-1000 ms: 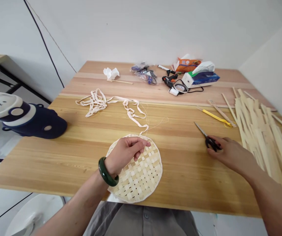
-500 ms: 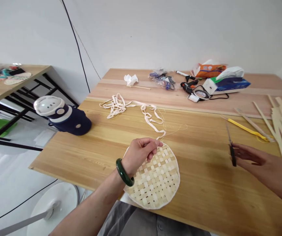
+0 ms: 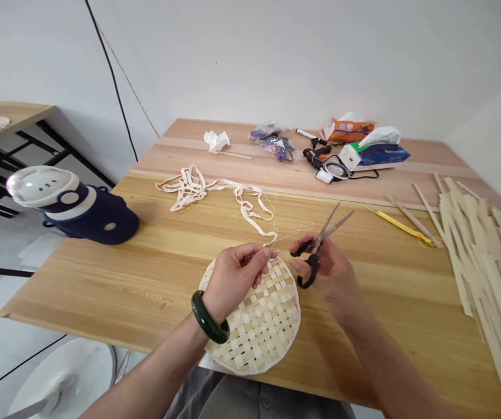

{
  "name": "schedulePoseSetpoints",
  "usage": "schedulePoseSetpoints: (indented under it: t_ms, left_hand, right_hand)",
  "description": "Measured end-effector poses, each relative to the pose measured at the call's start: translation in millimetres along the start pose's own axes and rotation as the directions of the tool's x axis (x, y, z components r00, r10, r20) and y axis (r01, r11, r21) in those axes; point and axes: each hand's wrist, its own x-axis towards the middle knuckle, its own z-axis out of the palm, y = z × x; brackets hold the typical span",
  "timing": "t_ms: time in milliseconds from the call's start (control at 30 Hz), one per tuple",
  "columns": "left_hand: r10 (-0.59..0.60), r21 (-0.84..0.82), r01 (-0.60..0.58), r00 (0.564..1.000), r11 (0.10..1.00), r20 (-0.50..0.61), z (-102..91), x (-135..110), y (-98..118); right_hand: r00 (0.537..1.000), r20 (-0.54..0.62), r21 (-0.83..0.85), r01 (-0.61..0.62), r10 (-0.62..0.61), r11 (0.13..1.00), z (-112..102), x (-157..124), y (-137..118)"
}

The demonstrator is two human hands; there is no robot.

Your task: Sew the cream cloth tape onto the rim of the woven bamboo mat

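Woven bamboo disc [image 3: 256, 320] under pinching left hand [image 3: 235, 279]; right hand [image 3: 331, 270] grips open scissors [image 3: 315, 253].

On the far end of the wooden table [image 3: 376, 302], a blue-and-white tissue box [image 3: 375, 156] sits beside an orange packet [image 3: 350, 131], with a black glue gun [image 3: 315, 156] and its cord just in front of them. A marker [image 3: 306, 137] lies near the gun. To their left are a clear plastic bag [image 3: 273, 145] of small items, a crumpled tissue [image 3: 216, 139] and a thin stick [image 3: 233, 155]. A yellow strip [image 3: 401, 228] lies near a heap of bamboo slats [image 3: 486, 279] at the right. A navy-and-white appliance [image 3: 88, 215] stands at the left edge. Beyond it is a black-framed side table [image 3: 10, 113], and a black cable [image 3: 110, 75] runs down the wall.
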Motion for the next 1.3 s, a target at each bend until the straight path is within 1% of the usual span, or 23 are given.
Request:
schedulePoseSetpoints:
  t_ms: [67, 200, 367, 467, 600, 767, 867, 933, 967, 1033, 1100, 1167, 1233, 1300]
  left_hand:
    - [0.022, 0.039, -0.021, 1.000, 0.999, -0.013, 1.1, 0, -1]
    - [0.034, 0.100, -0.032, 0.999, 0.994, -0.021, 3.1, 0, -2]
    - [0.027, 0.103, -0.027, 1.000, 0.994, -0.002, 4.4, -2, -4]
    - [0.000, 0.078, -0.001, 1.000, 0.997, 0.015, 3.6, -2, -6]
    - [-0.012, 0.085, 0.010, 1.000, 0.996, 0.028, 2.0, -2, -7]
    - [0.005, 0.114, -0.006, 1.000, 0.993, 0.002, 0.7, -1, -9]
    - [0.000, 0.093, 0.005, 0.999, 0.996, -0.049, -1.3, 1, -9]
    - [-0.001, 0.088, 0.009, 0.996, 0.996, -0.092, -3.4, 1, -7]
    - [0.007, 0.090, 0.004, 0.993, 0.996, -0.114, -4.4, 2, -6]
    - [0.032, 0.091, -0.018, 0.988, 0.996, -0.153, -5.7, 2, -3]
    - [0.052, 0.084, -0.037, 0.982, 0.996, -0.180, -5.6, 3, -1]
    - [0.060, 0.072, -0.047, 0.980, 0.996, -0.190, -4.0, 3, 0]
    - [0.068, 0.067, -0.056, 0.980, 0.996, -0.187, -1.6, 3, 1]
    - [0.072, 0.073, -0.060, 0.981, 0.996, -0.178, 0.3, 2, 0]
  right_hand:
    - [0.998, -0.006, -0.035, 0.066, -0.066, 0.997, 7, 0, -3]
    - [0.990, -0.009, -0.089, 0.140, -0.141, 0.986, 17, -1, -8]
    - [0.985, -0.009, -0.173, 0.170, -0.174, 0.970, 22, 1, -7]
    - [0.992, -0.008, -0.169, 0.123, -0.126, 0.978, 21, 2, -6]
    - [1.000, -0.027, -0.077, 0.013, -0.015, 0.997, 17, 4, -5]
    - [1.000, 0.002, -0.017, -0.031, 0.031, 0.999, 12, 8, -5]
    - [0.998, -0.015, -0.085, -0.069, 0.068, 0.994, 1, 6, -8]
    - [0.992, 0.020, -0.181, -0.121, 0.127, 0.976, -10, -1, -10]
    - [0.982, 0.063, -0.218, -0.159, 0.177, 0.963, -15, -6, -10]
    - [0.939, 0.182, -0.228, -0.250, 0.293, 0.941, -23, -19, -9]
    - [0.877, 0.298, -0.162, -0.344, 0.378, 0.925, -25, -32, -8]
    - [0.834, 0.372, -0.082, -0.408, 0.408, 0.909, -23, -40, -6]
    - [0.824, 0.399, -0.026, -0.428, 0.402, 0.903, -17, -42, -5]
    - [0.826, 0.414, 0.000, -0.420, 0.382, 0.908, -12, -40, -6]
